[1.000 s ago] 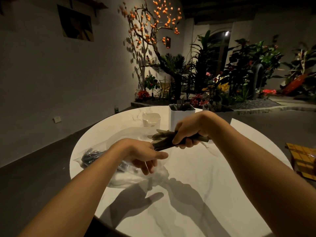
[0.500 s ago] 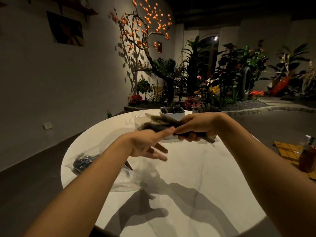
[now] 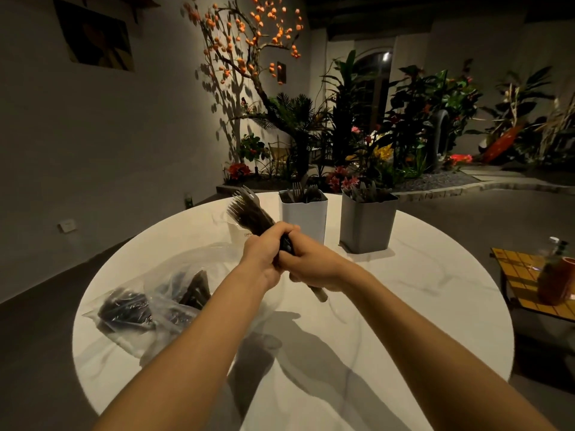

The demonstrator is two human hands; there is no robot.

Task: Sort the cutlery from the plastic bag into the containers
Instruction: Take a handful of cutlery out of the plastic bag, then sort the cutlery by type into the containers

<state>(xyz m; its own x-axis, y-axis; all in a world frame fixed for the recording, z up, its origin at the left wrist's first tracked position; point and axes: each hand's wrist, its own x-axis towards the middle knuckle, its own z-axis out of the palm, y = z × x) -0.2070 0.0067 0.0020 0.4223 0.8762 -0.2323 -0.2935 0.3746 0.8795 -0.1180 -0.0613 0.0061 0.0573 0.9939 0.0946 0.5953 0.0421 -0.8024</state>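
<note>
Both hands grip one bundle of dark plastic forks (image 3: 249,213) above the round white table (image 3: 404,290). My left hand (image 3: 264,253) wraps the bundle near its middle and my right hand (image 3: 311,265) wraps the handles just below it. The tines point up and to the left, and the handle ends stick out under my right hand. A clear plastic bag (image 3: 149,303) with more dark cutlery lies on the table to the left. A white container (image 3: 303,213) and a grey container (image 3: 367,222) stand at the far side, each holding cutlery.
A small white cup-like container (image 3: 241,233) sits behind the forks, partly hidden. A yellow tiled side table (image 3: 525,275) with a brown bottle (image 3: 555,281) stands to the right. Plants and a lit tree line the wall beyond the table.
My left hand left the bag and closed round the fork bundle. The bundle swung from lying across to pointing up and left. The view tilted down, showing both containers fully.
</note>
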